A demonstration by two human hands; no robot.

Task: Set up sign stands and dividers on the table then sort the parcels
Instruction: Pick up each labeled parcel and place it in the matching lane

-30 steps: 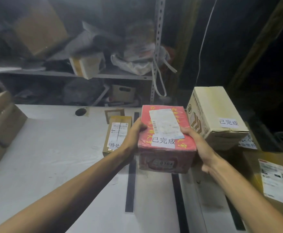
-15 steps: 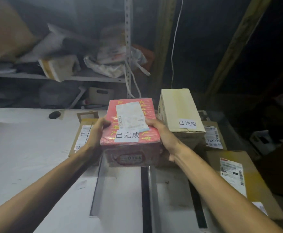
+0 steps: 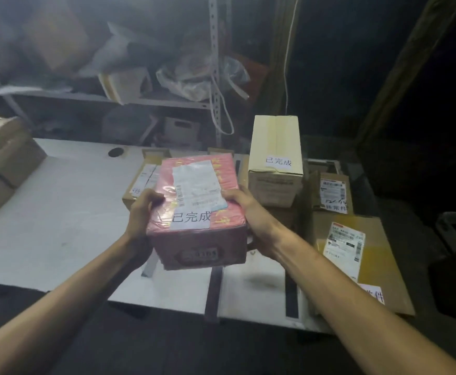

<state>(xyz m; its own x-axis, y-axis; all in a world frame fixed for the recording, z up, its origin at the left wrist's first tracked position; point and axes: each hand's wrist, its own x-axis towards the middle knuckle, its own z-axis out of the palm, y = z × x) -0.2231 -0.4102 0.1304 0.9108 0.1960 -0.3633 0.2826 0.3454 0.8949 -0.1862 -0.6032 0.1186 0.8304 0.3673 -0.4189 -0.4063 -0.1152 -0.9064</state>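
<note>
A red parcel (image 3: 194, 239) with a shipping label and a white 已完成 sticker is held above the white table (image 3: 59, 212). My left hand (image 3: 143, 209) grips its left side and my right hand (image 3: 244, 209) grips its right side. Behind it on the right stands a tall cream box (image 3: 275, 158) with the same sticker. Dark divider strips (image 3: 213, 290) (image 3: 292, 296) lie on the table below the parcel. A flat brown parcel (image 3: 140, 180) lies behind the left hand, partly hidden.
Brown parcels with labels lie at the right: a large flat one (image 3: 373, 255) and a small one (image 3: 332, 193). Cardboard boxes (image 3: 2, 158) sit at the table's left edge. A cluttered metal shelf (image 3: 140, 98) stands behind the table.
The view has pulled back and swung right, so the table's near edge now shows. Both hands have brought the red parcel nearer to me, still gripping its sides.
</note>
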